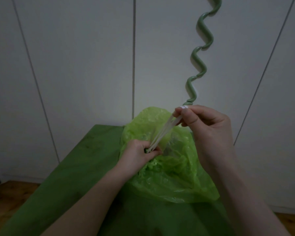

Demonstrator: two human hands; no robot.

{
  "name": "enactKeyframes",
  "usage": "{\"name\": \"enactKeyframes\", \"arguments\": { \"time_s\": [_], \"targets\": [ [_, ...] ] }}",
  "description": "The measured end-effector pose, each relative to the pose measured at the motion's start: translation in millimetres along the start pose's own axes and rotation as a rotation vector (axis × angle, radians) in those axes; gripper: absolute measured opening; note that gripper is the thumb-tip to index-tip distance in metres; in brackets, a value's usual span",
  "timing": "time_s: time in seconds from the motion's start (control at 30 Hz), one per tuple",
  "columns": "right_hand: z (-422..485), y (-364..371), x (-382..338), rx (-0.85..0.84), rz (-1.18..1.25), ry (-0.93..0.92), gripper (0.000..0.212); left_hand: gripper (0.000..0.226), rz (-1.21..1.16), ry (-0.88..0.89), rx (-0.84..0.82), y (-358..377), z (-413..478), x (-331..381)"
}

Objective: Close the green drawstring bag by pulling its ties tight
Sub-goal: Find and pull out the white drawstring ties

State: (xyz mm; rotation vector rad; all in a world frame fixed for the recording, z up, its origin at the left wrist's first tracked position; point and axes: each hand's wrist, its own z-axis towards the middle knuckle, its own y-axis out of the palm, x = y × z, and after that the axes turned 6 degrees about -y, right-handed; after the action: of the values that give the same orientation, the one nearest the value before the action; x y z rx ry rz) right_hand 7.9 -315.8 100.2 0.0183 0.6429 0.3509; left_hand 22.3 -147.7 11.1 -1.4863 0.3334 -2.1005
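Note:
A thin, crumpled light-green plastic drawstring bag [174, 176] lies on a green-covered table [75, 184]. White ties [162, 132] run taut from the bag's gathered mouth up to the right. My left hand [138, 154] is closed around the bunched mouth where the ties come out. My right hand [203, 121], higher and to the right, pinches the far end of the ties between thumb and fingers. What is inside the bag cannot be made out.
A green spiral pole [200, 53] rises behind the bag at the table's far edge. White panelled cupboard doors [92, 65] fill the background. Wooden floor [8, 201] shows at the lower left and lower right.

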Motion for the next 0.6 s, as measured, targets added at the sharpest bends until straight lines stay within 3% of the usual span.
{"name": "enactKeyframes", "arguments": {
  "time_s": [0.37, 0.6],
  "targets": [
    [0.8, 10.0, -19.1, -0.026, -0.032, -0.01, 0.014, 0.011, 0.066, -0.001, 0.0, -4.5, -0.8, 0.3],
    [-0.8, 18.4, -28.3, 0.006, 0.026, 0.096, 0.014, 0.016, 0.1, -0.015, 0.021, -5.2, -0.5, -2.2]
  ]
}}
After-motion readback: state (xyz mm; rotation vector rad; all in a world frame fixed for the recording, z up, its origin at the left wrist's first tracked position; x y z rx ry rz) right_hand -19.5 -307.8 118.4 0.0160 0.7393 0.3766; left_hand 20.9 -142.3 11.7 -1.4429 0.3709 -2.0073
